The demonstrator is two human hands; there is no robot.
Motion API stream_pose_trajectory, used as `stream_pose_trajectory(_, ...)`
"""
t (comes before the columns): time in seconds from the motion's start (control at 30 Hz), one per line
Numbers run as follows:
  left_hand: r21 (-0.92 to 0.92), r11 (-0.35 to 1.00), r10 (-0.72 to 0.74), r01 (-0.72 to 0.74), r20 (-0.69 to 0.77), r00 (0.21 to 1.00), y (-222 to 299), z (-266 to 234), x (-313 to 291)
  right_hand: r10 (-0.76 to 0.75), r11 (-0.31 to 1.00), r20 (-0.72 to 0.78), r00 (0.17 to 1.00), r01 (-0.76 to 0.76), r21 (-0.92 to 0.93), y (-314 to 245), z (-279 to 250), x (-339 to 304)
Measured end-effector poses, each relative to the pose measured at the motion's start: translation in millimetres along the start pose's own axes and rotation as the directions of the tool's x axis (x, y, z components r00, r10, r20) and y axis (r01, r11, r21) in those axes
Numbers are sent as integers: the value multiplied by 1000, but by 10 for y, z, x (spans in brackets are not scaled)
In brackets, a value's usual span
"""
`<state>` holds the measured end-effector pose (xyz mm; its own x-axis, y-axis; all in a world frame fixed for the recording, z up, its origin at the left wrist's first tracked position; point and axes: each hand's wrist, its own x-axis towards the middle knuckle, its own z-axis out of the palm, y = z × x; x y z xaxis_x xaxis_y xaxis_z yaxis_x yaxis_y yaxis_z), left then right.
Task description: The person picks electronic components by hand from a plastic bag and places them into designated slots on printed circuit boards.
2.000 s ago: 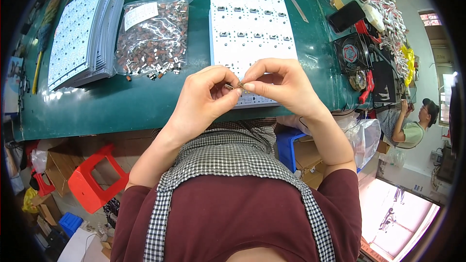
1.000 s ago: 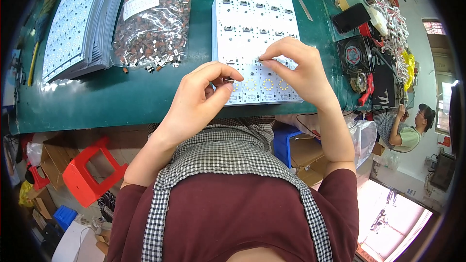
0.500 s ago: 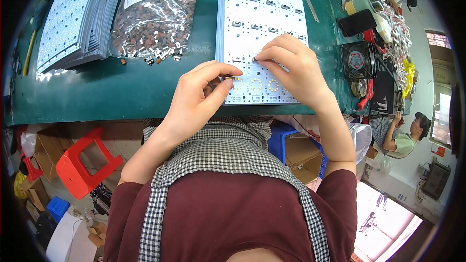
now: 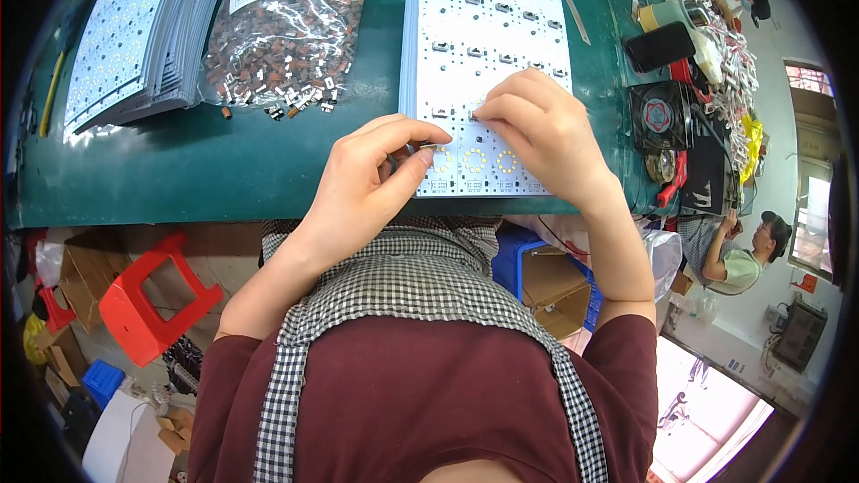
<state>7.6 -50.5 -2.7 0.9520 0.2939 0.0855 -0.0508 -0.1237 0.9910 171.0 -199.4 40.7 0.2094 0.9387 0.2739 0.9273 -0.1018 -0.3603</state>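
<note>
A stack of white circuit boards point(image 4: 490, 82) lies before me, with rows of small slide switches point(image 4: 472, 0) and rings of yellow LED chips on the top board. My right hand point(image 4: 548, 130) is pinched over the third row, its thumb and forefinger closed on a small slide switch point(image 4: 475, 116) that touches the board and is mostly hidden. My left hand point(image 4: 365, 170) hovers at the board's near left edge, fingers curled and closed on something small, mostly covered by the fingertips.
Left of the boards lies a clear bag point(image 4: 282, 36) of brown-and-silver switches, some spilled at its mouth. Beyond it stands another board stack point(image 4: 134, 31). A phone point(image 4: 659, 46), a fan point(image 4: 659, 114) and a metal ruler point(image 4: 577, 18) lie right. Two people sit further right.
Hardly anything differs. Both hands keep their places and grips, and the whole view has shifted slightly.
</note>
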Motion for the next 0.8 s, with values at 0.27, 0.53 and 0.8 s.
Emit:
stream_pose_trajectory(0.27,51,998,20,-21,13,1000,55,-9,-4,-21,996,21,1000,23,-85,-107,-52,17)
stream_pose_trajectory(0.53,224,890,411,-398,-15,912,90,81,-10,282,733,144,948,-310,605,-378,-66,-82)
stream_pose_trajectory(0.8,267,840,494,-472,-20,869,69,154,62,423,392,255,870,-429,814,-330,-22,-152)
